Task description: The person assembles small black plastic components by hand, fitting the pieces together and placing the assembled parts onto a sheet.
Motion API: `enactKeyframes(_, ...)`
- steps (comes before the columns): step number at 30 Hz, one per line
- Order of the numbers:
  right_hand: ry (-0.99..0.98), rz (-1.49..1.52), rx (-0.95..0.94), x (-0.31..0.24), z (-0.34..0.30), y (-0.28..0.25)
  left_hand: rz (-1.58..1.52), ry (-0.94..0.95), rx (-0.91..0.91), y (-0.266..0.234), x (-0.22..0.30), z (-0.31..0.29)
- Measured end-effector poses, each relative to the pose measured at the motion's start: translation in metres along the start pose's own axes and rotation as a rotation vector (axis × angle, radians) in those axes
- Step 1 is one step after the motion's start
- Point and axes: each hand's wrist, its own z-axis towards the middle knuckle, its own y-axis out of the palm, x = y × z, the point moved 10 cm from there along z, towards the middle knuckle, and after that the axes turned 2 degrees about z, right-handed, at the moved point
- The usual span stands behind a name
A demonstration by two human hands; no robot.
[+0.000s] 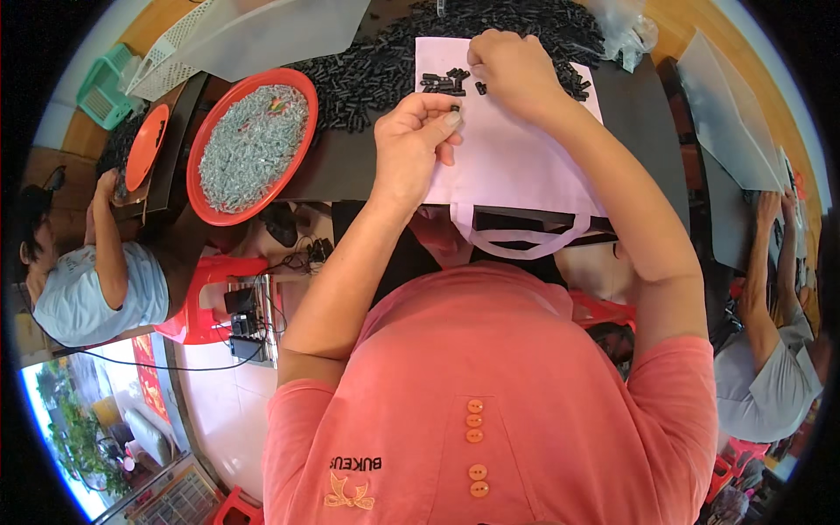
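My left hand [411, 136] is closed, thumb and forefinger pinching a small black cylindrical part [455, 108] over a pale pink cloth bag [512, 166] laid flat on the table. My right hand [516, 74] bends over the bag's far half with curled fingers. Its back hides most of the fingertips, so what they hold cannot be made out. Loose black parts [446, 82] lie on the bag between the hands, and more [573, 83] lie just right of my right hand.
A big heap of black parts [350, 92] spreads across the dark table's far side. On the left stands a red basin [194, 166] of small shiny clear pieces [254, 153]. The bag's handles [525, 248] hang over the near edge. Other people [105, 280] sit at left and right.
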Motion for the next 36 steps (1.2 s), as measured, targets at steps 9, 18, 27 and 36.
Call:
enactKeyframes(9,0.375,1.492,-0.118,-0.009,-0.026,0.028,-0.083,0.015,0.038,-0.006,-0.001,0.001)
enactKeyframes(18,0.417,1.642,-0.077,-0.016,-0.034,0.039,-0.134,0.021,0.046,-0.008,0.001,-0.001)
enactKeyframes(27,0.173,1.412,0.098,-0.018,-0.029,0.012,-0.105,-0.001,0.05,-0.005,0.003,-0.003)
enactKeyframes(36,0.139,1.084,0.228,-0.019,-0.036,-0.007,-0.04,-0.02,0.047,-0.004,0.0,-0.002)
